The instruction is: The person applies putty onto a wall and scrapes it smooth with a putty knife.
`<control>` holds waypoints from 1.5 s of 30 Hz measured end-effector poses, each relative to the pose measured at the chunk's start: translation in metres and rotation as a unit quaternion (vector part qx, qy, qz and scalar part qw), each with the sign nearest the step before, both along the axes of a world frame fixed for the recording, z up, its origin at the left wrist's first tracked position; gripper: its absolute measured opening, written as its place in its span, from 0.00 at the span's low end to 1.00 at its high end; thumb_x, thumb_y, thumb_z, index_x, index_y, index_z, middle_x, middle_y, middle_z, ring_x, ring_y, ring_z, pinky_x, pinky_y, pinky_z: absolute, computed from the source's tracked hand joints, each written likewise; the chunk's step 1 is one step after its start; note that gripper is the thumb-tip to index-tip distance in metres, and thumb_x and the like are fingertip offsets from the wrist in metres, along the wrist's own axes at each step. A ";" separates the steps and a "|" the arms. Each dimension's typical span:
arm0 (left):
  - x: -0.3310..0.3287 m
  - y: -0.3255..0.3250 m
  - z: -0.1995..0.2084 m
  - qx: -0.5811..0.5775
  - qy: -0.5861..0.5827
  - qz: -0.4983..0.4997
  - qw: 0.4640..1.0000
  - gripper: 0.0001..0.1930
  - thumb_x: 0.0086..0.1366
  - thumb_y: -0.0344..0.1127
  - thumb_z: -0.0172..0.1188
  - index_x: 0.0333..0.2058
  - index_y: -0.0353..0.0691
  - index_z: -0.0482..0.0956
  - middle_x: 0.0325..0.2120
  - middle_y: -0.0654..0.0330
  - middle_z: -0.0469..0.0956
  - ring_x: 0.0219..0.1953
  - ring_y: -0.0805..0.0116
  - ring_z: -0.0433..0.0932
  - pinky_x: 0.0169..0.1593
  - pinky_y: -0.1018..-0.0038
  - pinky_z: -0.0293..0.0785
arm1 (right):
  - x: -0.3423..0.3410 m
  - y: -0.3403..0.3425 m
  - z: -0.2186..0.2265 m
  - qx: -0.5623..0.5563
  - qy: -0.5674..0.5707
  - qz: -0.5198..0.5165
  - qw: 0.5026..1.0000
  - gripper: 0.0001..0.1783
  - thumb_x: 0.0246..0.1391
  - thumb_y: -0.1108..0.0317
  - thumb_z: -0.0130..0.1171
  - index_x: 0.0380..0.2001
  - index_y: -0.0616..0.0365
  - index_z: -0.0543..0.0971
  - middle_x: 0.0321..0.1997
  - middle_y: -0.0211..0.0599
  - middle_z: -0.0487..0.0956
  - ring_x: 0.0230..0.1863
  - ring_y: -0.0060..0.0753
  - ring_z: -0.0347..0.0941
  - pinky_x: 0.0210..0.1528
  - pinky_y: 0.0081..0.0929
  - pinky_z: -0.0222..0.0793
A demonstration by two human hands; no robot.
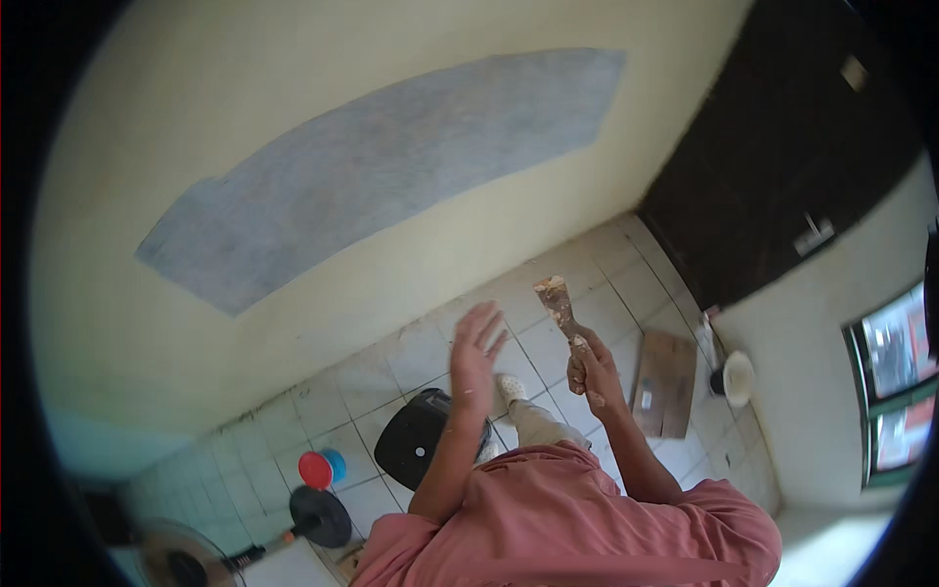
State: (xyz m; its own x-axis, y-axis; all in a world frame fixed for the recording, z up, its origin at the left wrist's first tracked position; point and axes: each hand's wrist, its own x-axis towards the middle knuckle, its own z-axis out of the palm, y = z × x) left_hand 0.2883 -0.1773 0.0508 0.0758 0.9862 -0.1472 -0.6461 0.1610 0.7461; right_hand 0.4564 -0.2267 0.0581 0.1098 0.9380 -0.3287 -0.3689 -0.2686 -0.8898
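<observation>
In my right hand [597, 372] is a putty knife [559, 308], its blade pointing up and away from me and crusted with pale, dried-looking material. The fingers wrap round its handle. My left hand [473, 357] is raised to the left of the knife, fingers stretched and apart, slightly blurred, holding nothing. Light smudges show on the skin of both hands. Beyond them, a long grey patch [411, 166] runs across the cream wall [342, 83]. Neither hand nor the knife appears to touch the wall.
A black stool-like object [416, 440] stands by my legs on the white tiled floor [391, 367]. Left of it are a red and blue container [316, 470] and a standing fan [181, 558]. To the right are a brown board [665, 382], a pale bucket [738, 379] and a dark door [782, 127].
</observation>
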 end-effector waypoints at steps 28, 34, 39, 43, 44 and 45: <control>0.004 0.119 0.060 0.085 -0.063 0.302 0.947 0.13 0.65 0.40 0.47 0.42 0.35 0.68 0.34 0.54 0.74 0.38 0.65 0.76 0.43 0.72 0.73 | -0.028 0.188 0.082 0.079 -0.038 0.447 0.890 0.18 0.55 0.68 0.48 0.50 0.52 0.66 0.20 0.27 0.68 0.11 0.09 0.50 0.10 0.11 0.41; 0.014 0.124 0.047 0.139 -0.127 0.258 0.948 0.12 0.65 0.41 0.48 0.39 0.38 0.67 0.29 0.57 0.74 0.31 0.68 0.75 0.37 0.72 0.75 | -0.023 0.183 0.072 0.145 -0.089 0.412 0.895 0.14 0.56 0.67 0.49 0.46 0.53 0.69 0.20 0.26 0.68 0.13 0.10 0.53 0.10 0.12 0.44; 0.032 0.119 0.052 0.137 -0.111 0.286 0.942 0.12 0.65 0.42 0.47 0.36 0.38 0.66 0.25 0.57 0.74 0.25 0.69 0.76 0.30 0.74 0.77 | -0.013 0.168 0.073 0.200 -0.164 0.394 0.882 0.13 0.56 0.67 0.47 0.44 0.56 0.70 0.19 0.25 0.69 0.14 0.10 0.56 0.13 0.14 0.48; 0.042 0.114 0.037 0.149 -0.094 0.301 0.937 0.12 0.65 0.44 0.47 0.33 0.40 0.66 0.21 0.58 0.74 0.21 0.70 0.75 0.25 0.74 0.75 | -0.010 0.150 0.061 0.327 -0.292 0.329 0.836 0.12 0.54 0.70 0.47 0.42 0.60 0.70 0.17 0.33 0.69 0.15 0.21 0.60 0.19 0.21 0.56; 0.044 0.111 0.032 0.151 -0.084 0.305 0.936 0.12 0.65 0.44 0.47 0.33 0.41 0.67 0.20 0.59 0.74 0.21 0.70 0.75 0.25 0.74 0.75 | -0.009 0.144 0.057 0.366 -0.327 0.302 0.817 0.12 0.53 0.71 0.47 0.42 0.61 0.70 0.16 0.36 0.69 0.15 0.24 0.62 0.21 0.24 0.58; 0.047 0.104 0.023 0.150 -0.088 0.306 0.936 0.12 0.65 0.44 0.47 0.33 0.41 0.67 0.20 0.59 0.74 0.21 0.70 0.75 0.25 0.74 0.75 | -0.005 0.135 0.050 0.366 -0.331 0.304 0.815 0.12 0.53 0.71 0.47 0.42 0.61 0.70 0.16 0.36 0.69 0.15 0.24 0.62 0.21 0.24 0.58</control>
